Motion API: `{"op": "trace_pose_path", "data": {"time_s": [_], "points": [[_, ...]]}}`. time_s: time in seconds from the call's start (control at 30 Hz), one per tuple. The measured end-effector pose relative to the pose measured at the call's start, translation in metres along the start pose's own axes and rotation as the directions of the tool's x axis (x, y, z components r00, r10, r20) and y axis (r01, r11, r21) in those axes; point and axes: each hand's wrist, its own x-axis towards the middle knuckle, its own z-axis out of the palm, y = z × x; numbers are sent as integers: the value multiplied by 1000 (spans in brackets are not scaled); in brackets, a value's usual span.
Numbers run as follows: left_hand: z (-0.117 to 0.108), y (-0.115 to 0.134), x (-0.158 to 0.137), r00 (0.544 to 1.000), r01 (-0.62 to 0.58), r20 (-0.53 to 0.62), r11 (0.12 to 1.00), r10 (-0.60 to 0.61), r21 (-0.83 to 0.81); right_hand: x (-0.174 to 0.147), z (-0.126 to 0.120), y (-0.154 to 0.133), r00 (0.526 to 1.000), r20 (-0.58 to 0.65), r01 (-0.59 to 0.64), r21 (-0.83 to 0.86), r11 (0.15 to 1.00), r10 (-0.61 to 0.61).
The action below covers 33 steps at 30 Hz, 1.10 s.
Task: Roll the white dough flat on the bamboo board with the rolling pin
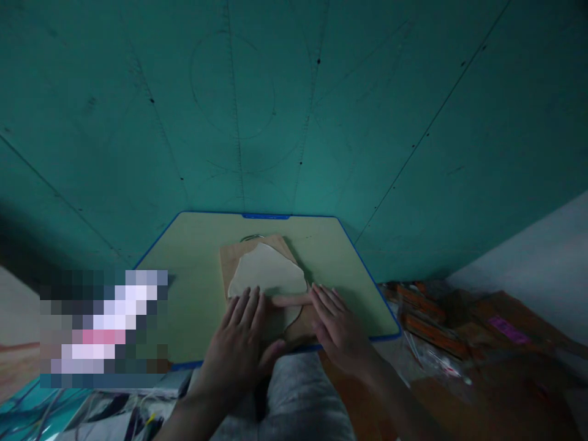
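A thin sheet of pale dough (pixel 269 272) is seen lying flat on a wooden board (pixel 229 260), irregular in outline, its far edge pointed. The board is set on a pale green tray with a blue rim (pixel 193 269), which is placed before a teal wall (pixel 294 110). A slim wooden rolling pin (pixel 291 300) is laid crosswise over the near edge of the dough. The left hand (pixel 241 343) is pressed palm down on the pin's left end, fingers (pixel 245 306) extended and slightly spread. The right hand (pixel 340 331) is laid flat on the pin's right end, fingers (pixel 328 300) straight and close together; nothing is pinched. Grey cloth over the lap (pixel 298 392) is seen below the tray. Orange packets (pixel 422 318) are scattered to the right, well apart from the board.
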Motion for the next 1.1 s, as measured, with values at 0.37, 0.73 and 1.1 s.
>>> {"op": "trace_pose_path", "data": {"time_s": [0.37, 0.73, 1.1], "points": [[13, -24, 62, 971, 114, 211, 993, -112, 1, 61, 3, 16, 993, 49, -104, -44, 994, 107], [-11, 5, -4, 998, 19, 52, 1000, -19, 6, -4, -7, -6, 1000, -5, -23, 27, 999, 23], [-17, 0, -6, 998, 40, 54, 999, -39, -23, -14, -1, -18, 992, -116, -41, 59, 997, 48]]}}
